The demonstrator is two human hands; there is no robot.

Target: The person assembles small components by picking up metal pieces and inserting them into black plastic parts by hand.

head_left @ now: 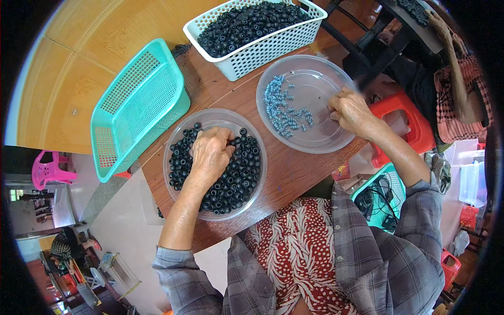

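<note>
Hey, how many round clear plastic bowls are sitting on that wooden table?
2. The left bowl, with the left hand in it, holds black pieces; the right bowl, with the right hand over its rim area, holds blue coils. Any stacked underneath would be hidden.

- A pink plastic chair (59, 176) is seen far left.
- A red plastic stool (421, 134) is placed beside the worktop (291, 170).
- Black cables (387, 199) are held in a turquoise basket (398, 185).
- A clear plastic bin (473, 184) is seen far right.
</note>
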